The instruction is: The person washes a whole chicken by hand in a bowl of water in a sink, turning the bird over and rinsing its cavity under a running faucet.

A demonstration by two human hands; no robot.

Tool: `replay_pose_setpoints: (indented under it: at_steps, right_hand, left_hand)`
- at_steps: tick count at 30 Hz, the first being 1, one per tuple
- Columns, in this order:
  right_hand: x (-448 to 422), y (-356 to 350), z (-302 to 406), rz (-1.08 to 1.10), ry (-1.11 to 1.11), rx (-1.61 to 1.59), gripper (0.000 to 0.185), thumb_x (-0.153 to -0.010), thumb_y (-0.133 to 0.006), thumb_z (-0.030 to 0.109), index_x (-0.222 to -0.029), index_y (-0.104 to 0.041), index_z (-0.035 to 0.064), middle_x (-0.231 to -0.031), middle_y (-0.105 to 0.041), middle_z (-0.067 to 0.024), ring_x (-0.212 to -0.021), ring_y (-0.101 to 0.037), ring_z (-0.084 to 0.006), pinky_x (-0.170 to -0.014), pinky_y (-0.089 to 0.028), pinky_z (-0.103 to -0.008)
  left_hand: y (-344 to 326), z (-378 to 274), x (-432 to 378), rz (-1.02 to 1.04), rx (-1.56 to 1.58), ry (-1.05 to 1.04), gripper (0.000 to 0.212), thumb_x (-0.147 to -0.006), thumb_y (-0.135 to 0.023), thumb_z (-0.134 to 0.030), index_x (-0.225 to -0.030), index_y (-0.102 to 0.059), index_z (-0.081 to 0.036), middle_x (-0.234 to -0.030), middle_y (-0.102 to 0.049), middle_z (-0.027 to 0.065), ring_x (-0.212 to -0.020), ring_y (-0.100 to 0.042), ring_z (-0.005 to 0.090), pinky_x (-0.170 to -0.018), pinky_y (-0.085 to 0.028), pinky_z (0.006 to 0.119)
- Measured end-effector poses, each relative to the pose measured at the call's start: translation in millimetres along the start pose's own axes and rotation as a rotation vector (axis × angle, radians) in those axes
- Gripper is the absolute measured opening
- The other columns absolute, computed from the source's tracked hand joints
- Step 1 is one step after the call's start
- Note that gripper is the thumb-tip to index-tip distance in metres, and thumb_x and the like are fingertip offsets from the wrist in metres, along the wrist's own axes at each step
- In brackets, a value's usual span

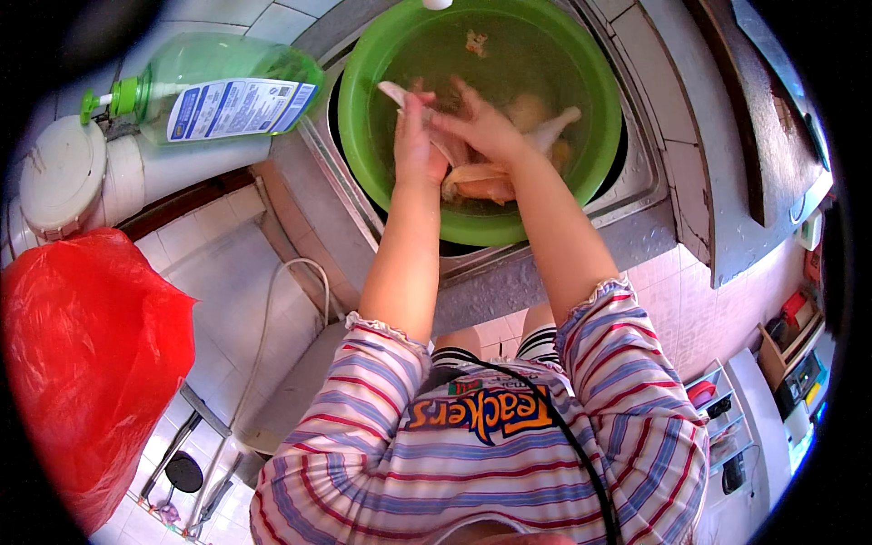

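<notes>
A green plastic basin of cloudy water sits in a metal sink, with pieces of raw poultry in it. My left hand is at the basin's left side, closed around a pale piece of raw poultry whose narrow end sticks up past the fingers. Over the same piece, my right hand has its fingers spread, partly in the water; whether it grips the piece cannot be told. Below and between the hands lies another raw poultry piece. A bony end rises from the water to the right, and a small scrap floats near the far side.
A green pump bottle with a printed label lies left of the metal sink. Beyond it are a white capped pipe and a red plastic bag. A dark wooden board stands on the raised counter at right.
</notes>
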State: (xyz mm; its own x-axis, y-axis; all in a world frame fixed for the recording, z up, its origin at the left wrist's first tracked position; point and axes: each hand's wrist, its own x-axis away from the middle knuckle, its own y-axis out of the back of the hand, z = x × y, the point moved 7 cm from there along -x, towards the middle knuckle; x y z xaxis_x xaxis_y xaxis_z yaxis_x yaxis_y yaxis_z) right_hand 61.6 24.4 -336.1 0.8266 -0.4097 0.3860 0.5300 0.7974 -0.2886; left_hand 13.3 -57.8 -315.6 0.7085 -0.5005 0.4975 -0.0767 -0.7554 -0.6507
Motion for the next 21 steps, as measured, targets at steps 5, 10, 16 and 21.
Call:
replay_pose_setpoints:
  at_steps: [5, 10, 16, 21]
  right_hand:
    - [11, -26, 19, 0.111, 0.008, 0.489, 0.036, -0.076, -0.066, 0.024, -0.102, -0.057, 0.001, -0.081, -0.061, -0.0057, -0.071, -0.054, -0.0116, -0.062, -0.044, -0.025]
    - [7, -14, 14, -0.02, 0.079, 0.374, 0.028, -0.074, -0.068, 0.024, -0.088, -0.059, 0.0013, -0.069, -0.056, -0.0011, -0.055, -0.046, -0.007, -0.046, -0.036, -0.0229]
    - [16, -11, 6, 0.239, -0.095, 0.087, 0.024, -0.073, -0.066, 0.011, -0.094, -0.061, 0.0006, -0.077, -0.061, -0.0024, -0.068, -0.054, -0.0083, -0.058, -0.043, -0.0229]
    - [23, -20, 14, 0.312, -0.163, -0.073, 0.027, -0.077, -0.063, 0.009, -0.101, -0.057, -0.0006, -0.083, -0.059, -0.0011, -0.069, -0.052, -0.0074, -0.059, -0.042, -0.0194]
  left_hand:
    - [12, -8, 1, 0.058, 0.06, 0.075, 0.023, -0.086, -0.053, -0.033, -0.093, -0.054, -0.011, -0.106, -0.052, 0.0077, -0.095, -0.05, 0.0208, -0.083, -0.041, 0.036]
    - [-11, -8, 0, 0.244, 0.161, 0.085, 0.021, -0.088, -0.049, -0.032, -0.088, -0.055, -0.012, -0.126, -0.045, 0.0118, -0.105, -0.046, 0.0222, -0.09, -0.037, 0.037]
    - [-11, -17, 0, 0.289, 0.081, 0.041, 0.026, -0.091, -0.041, -0.032, -0.077, -0.051, -0.013, -0.134, -0.038, 0.0075, -0.125, -0.027, 0.0275, -0.101, -0.026, 0.045]
    - [-13, -28, 1, 0.337, 0.133, -0.056, 0.026, -0.091, -0.04, -0.031, -0.077, -0.05, -0.012, -0.135, -0.035, 0.0087, -0.126, -0.025, 0.0303, -0.103, -0.022, 0.047]
